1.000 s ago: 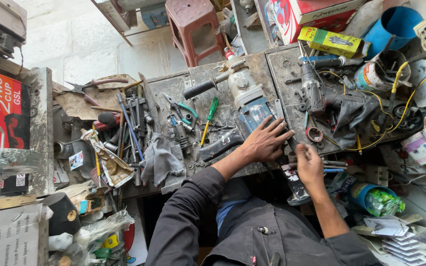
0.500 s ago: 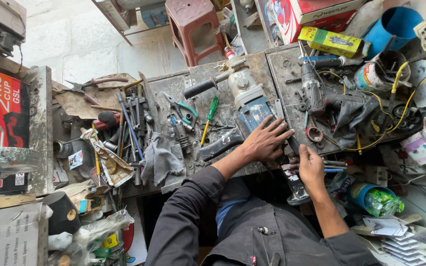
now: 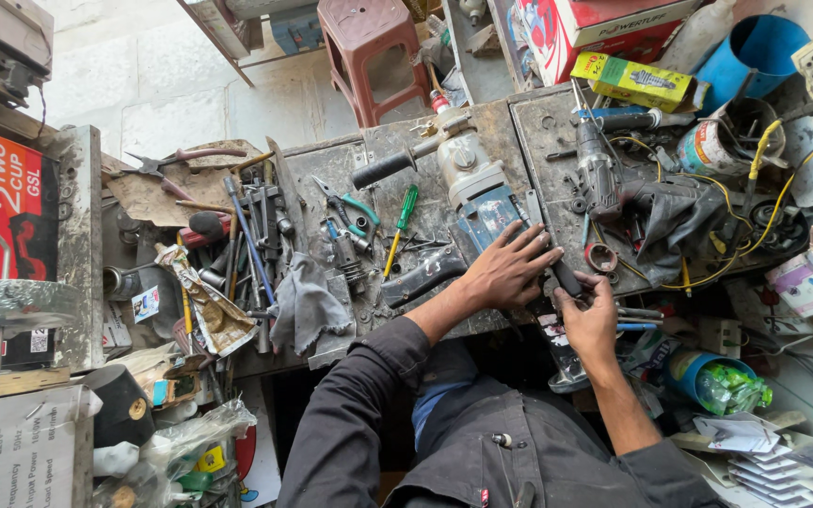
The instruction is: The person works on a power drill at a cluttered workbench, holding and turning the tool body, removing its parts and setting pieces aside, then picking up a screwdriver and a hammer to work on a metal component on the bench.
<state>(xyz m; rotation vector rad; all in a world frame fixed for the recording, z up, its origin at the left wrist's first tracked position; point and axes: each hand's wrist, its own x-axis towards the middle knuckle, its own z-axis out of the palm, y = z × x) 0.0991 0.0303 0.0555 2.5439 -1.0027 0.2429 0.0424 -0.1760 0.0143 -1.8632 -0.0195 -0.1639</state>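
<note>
- Grimy grey metal workbench point(image 3: 557, 118), scratched and oil-stained, crowded edge to edge; pale tiled floor point(image 3: 171, 85) beyond it.
- One red plastic stool point(image 3: 374, 52) on the floor past the bench.
- One big power drill point(image 3: 463, 174), grey metal body, black side handle, lying flat mid-bench.
- Left hand point(image 3: 510, 268) flat on the bench, fingers spread apart, resting on the drill's blue-grey rear end.
- Right hand point(image 3: 590, 315) clamped on a small black part point(image 3: 566, 277) at the bench's near edge, just beside the left hand.
- One green-handled screwdriver point(image 3: 400, 226), one green-gripped pliers point(image 3: 350, 207), left of the drill.
- One crumpled grey rag point(image 3: 308, 301), soft, among loose steel wrenches, too jumbled to count.
- One blue bucket point(image 3: 755, 52), round, far right corner.
- Yellow wires point(image 3: 708, 277) tangled over a second dark tool point(image 3: 604, 179).
</note>
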